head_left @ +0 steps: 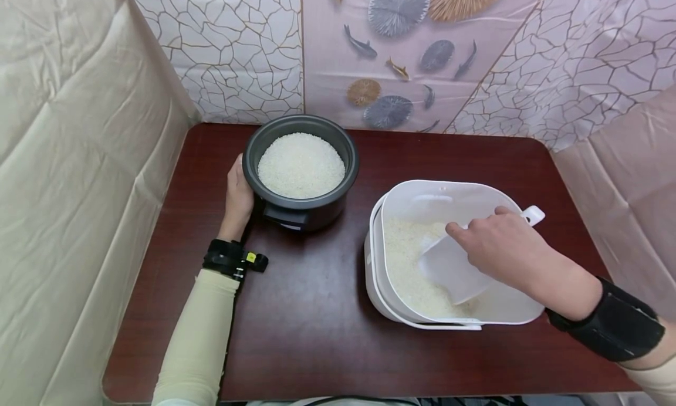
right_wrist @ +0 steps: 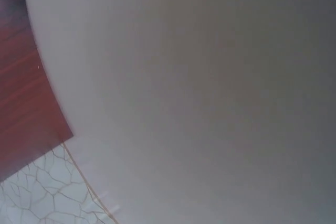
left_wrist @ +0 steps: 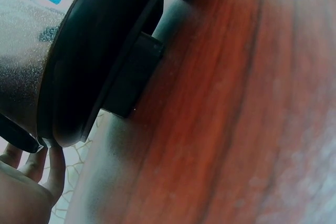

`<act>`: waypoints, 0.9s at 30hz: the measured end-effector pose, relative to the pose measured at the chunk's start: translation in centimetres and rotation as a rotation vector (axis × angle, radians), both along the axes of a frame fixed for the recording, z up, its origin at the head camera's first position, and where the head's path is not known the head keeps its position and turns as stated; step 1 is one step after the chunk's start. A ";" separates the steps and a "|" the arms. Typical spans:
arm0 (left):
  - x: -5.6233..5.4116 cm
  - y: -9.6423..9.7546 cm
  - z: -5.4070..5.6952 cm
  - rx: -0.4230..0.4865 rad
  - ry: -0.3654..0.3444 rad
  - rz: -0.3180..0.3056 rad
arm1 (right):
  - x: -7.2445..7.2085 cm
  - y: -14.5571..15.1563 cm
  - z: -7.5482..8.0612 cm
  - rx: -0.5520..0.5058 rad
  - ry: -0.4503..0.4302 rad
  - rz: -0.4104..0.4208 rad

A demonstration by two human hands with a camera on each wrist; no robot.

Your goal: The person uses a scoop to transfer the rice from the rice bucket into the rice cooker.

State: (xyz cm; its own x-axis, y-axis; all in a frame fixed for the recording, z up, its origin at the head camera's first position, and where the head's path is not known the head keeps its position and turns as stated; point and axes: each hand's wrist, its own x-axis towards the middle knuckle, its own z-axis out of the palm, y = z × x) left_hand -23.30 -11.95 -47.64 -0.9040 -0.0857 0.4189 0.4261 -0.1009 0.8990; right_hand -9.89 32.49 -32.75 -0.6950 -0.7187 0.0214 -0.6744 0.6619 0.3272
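My left hand (head_left: 239, 198) holds the left side of a dark rice cooker (head_left: 324, 213), whose pot contains white rice (head_left: 301, 165). In the left wrist view, the fingers (left_wrist: 55, 174) meet the cooker's dark side handle (left_wrist: 18, 134), and their tips are partly hidden. Over on the right, my right hand (head_left: 499, 250) grips a white scoop (head_left: 456, 268) inside a white rice bin (head_left: 374, 277). The scoop tilts down into the rice (head_left: 409, 265), and the end of its handle sticks out past the hand. A blurred pale surface fills most of the right wrist view.
Both containers stand on a dark red wooden table (head_left: 296, 341). Patterned cloth (head_left: 237, 48) hangs behind it, with pale padded cloth (head_left: 68, 189) along the left side and more on the right. The bin's white carrying handle (head_left: 449, 326) lies along its near side.
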 end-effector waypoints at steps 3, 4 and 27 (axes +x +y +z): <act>0.0 0.0 0.0 -0.004 -0.004 -0.002 | 0.0 0.1 0.0 0.019 -0.064 -0.052; 0.0 0.0 -0.1 -0.006 -0.006 0.000 | 0.0 0.1 0.1 0.023 -0.087 -0.069; 0.1 0.1 0.2 -0.006 0.003 0.024 | -1.4 -0.3 1.8 0.138 -0.580 -0.275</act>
